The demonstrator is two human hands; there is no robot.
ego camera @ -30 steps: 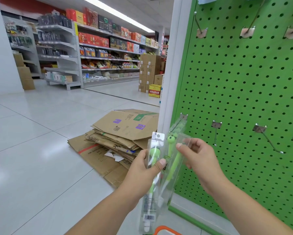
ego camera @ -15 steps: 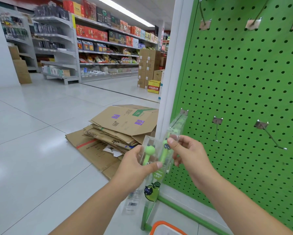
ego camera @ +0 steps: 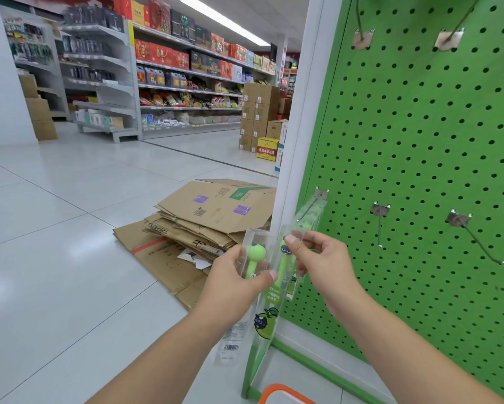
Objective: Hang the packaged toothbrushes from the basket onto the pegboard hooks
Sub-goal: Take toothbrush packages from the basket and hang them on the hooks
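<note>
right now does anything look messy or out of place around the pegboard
Yes: a stack of flattened cardboard boxes lies fanned unevenly on the aisle floor, just left of the pegboard. White paper scraps sit among the sheets. On the board, nothing looks damaged; most visible hooks are bare.

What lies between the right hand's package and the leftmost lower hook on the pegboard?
In the head view, another clear toothbrush package already hangs on that hook, just above the package pinched by the right hand.
</note>
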